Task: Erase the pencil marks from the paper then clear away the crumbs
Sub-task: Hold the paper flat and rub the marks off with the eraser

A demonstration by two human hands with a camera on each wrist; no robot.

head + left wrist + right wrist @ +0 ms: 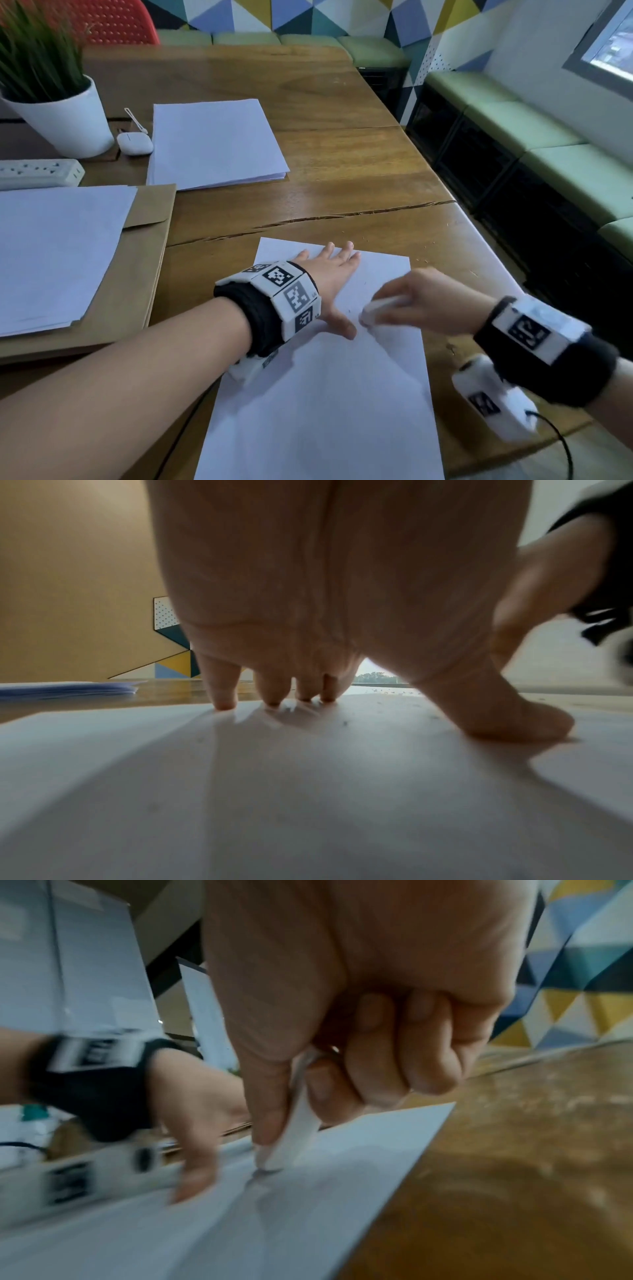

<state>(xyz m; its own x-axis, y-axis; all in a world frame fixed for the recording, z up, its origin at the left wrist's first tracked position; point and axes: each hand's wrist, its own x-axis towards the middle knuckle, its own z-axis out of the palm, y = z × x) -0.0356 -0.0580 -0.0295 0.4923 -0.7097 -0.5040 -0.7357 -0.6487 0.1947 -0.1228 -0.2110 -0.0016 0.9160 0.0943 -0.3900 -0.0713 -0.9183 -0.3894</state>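
A white sheet of paper lies on the wooden table in front of me. My left hand lies flat on its upper part, fingers spread, thumb and fingertips pressing it down. My right hand pinches a white eraser between thumb and fingers, its tip touching the paper just right of the left thumb. The right hand is blurred. Small dark crumbs dot the paper and the table beyond its far edge.
A stack of white sheets lies further back. At the left, more paper rests on a brown envelope. A potted plant, a white earbud case and a power strip stand far left. The table edge runs along the right.
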